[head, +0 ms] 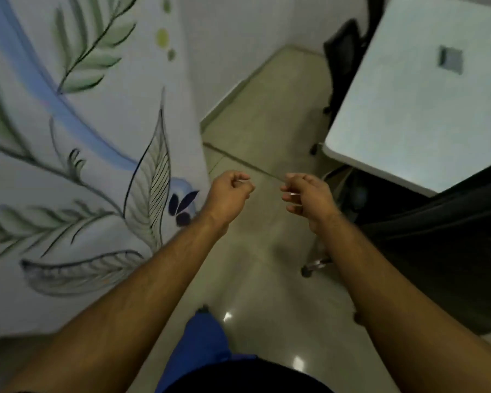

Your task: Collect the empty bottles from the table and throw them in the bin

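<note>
We hold both arms out over the tiled floor (267, 251). Our left hand (228, 195) is curled into a loose fist, its grip clenched on nothing we can make out. Our right hand (306, 194) has fingers half bent, its grip loosely curled and carrying nothing. The two hands are near each other but apart. To the left stands a wall painted with leaves (82, 137). To the right, farther off, is the pale surface (423, 109), bearing only a small grey square (450, 58). No bottle and no bin show in view. A black chair (437, 236) sits at the near right beside the surface.
</note>
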Available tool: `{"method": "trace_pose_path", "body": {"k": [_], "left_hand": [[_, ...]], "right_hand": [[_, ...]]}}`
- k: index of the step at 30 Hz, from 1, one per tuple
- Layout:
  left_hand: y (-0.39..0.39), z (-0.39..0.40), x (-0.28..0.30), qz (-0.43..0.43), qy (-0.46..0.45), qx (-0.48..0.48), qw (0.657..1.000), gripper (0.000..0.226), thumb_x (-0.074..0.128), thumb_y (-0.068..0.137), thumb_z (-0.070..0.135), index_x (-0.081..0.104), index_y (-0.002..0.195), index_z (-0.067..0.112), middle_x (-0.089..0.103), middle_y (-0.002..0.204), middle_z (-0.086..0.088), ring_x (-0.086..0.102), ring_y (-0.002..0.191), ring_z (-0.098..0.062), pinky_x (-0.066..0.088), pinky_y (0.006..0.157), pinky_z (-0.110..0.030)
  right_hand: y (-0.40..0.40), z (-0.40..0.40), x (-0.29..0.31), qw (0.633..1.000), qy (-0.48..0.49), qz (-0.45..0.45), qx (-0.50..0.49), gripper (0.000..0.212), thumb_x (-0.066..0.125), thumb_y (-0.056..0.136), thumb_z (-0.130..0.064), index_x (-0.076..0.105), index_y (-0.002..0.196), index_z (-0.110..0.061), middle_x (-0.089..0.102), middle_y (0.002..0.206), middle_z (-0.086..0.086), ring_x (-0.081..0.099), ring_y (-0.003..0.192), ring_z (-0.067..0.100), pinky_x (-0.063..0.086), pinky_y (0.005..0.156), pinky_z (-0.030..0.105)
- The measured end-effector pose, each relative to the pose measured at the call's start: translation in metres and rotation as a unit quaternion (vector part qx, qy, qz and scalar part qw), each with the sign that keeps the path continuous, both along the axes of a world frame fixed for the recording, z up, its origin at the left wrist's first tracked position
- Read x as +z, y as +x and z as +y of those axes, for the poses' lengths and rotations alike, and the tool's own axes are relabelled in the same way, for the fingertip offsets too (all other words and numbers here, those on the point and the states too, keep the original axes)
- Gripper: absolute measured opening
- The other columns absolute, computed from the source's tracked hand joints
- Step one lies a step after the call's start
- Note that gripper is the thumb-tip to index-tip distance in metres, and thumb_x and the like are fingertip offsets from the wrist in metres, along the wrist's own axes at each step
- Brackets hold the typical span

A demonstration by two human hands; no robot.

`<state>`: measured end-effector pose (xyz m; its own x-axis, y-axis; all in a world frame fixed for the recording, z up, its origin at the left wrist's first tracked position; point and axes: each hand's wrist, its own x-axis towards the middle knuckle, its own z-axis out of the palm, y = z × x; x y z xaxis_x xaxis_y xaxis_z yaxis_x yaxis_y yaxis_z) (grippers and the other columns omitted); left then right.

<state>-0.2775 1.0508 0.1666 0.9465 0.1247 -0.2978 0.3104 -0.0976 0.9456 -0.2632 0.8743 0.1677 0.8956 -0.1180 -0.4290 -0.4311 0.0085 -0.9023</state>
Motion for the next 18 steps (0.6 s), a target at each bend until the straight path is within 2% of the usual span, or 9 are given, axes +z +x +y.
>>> {"method": "trace_pose_path", "body": {"k": [5, 9, 13, 16, 18], "left_hand": [[0.114, -0.046, 0.006, -0.032, 0.004, -0.08, 0.996, 0.013, 0.064, 0.091, 0.008, 0.06, 0.102, 0.014, 0.061, 0.089, -0.006, 0.056, 0.08, -0.017, 0.044, 0.065, -0.021], [0.218, -0.069, -0.003, -0.028, -0.009, -0.122, 0.992, 0.015, 0.063, 0.091, 0.007, 0.06, 0.104, 0.012, 0.062, 0.094, -0.011, 0.057, 0.078, -0.017, 0.044, 0.063, -0.021], [0.323, -0.092, 0.01, -0.027, -0.026, -0.175, 0.984, 0.015, 0.062, 0.092, 0.007, 0.06, 0.106, 0.011, 0.062, 0.09, -0.006, 0.057, 0.072, -0.012, 0.047, 0.058, -0.015], [0.402, -0.113, 0.026, -0.042, -0.02, -0.22, 0.974, 0.015, 0.063, 0.092, 0.007, 0.061, 0.107, 0.01, 0.062, 0.085, -0.002, 0.056, 0.071, -0.011, 0.046, 0.052, -0.007], [0.45, -0.128, 0.035, -0.05, -0.014, -0.241, 0.969, 0.014, 0.063, 0.092, 0.007, 0.062, 0.106, 0.01, 0.062, 0.082, -0.001, 0.057, 0.069, -0.011, 0.046, 0.052, -0.009]], "right_hand": [[0.087, -0.052, -0.002, 0.997, -0.004, -0.005, -0.081, 0.006, 0.061, 0.096, -0.028, 0.064, 0.092, -0.024, 0.069, 0.092, 0.002, 0.062, 0.069, 0.011, 0.049, 0.062, 0.028], [0.164, -0.073, -0.007, 0.993, -0.008, 0.002, -0.117, 0.008, 0.062, 0.096, -0.03, 0.066, 0.095, -0.023, 0.07, 0.091, 0.001, 0.063, 0.07, 0.012, 0.052, 0.063, 0.028], [0.235, -0.087, 0.01, 0.984, -0.009, 0.005, -0.18, 0.009, 0.063, 0.096, -0.027, 0.067, 0.099, -0.02, 0.07, 0.092, 0.005, 0.063, 0.077, 0.019, 0.049, 0.062, 0.028], [0.289, -0.103, 0.025, 0.976, -0.009, 0.0, -0.216, 0.012, 0.061, 0.097, -0.028, 0.067, 0.103, -0.019, 0.07, 0.093, 0.003, 0.064, 0.08, 0.018, 0.05, 0.07, 0.032], [0.322, -0.115, 0.032, 0.972, -0.014, 0.0, -0.236, 0.017, 0.062, 0.096, -0.03, 0.067, 0.108, -0.018, 0.07, 0.095, 0.002, 0.065, 0.083, 0.018, 0.051, 0.074, 0.034]]}}
